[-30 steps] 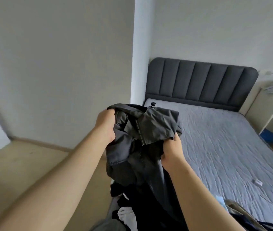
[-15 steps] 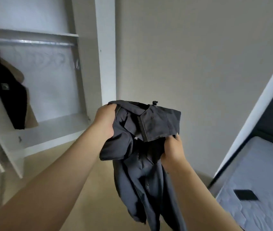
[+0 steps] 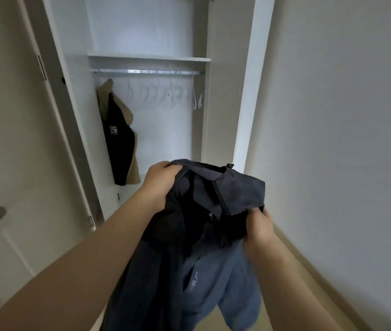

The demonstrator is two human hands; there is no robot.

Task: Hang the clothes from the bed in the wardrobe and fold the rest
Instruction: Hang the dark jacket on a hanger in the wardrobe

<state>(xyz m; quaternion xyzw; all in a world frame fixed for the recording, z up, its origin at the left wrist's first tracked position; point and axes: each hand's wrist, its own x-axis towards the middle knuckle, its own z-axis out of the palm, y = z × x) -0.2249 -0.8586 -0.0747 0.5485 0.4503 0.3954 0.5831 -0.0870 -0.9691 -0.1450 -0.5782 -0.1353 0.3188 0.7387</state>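
Facing white wardrobe (image 3: 165,139), left grip (image 3: 158,185) and right grip (image 3: 260,229) clutch crumpled navy jacket (image 3: 213,271).

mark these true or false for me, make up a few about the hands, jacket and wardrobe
1. The left hand and right hand both grip the jacket. True.
2. A coat hangs at the left end of the rail. True.
3. The rail holds no spare hangers. False: several empty hangers hang along it.
4. The jacket is on a hanger. False: it is bunched in the hands, below the rail, with no hanger seen in it.
5. The wardrobe is closed. False: the wardrobe is open, its shelf and rail in view.
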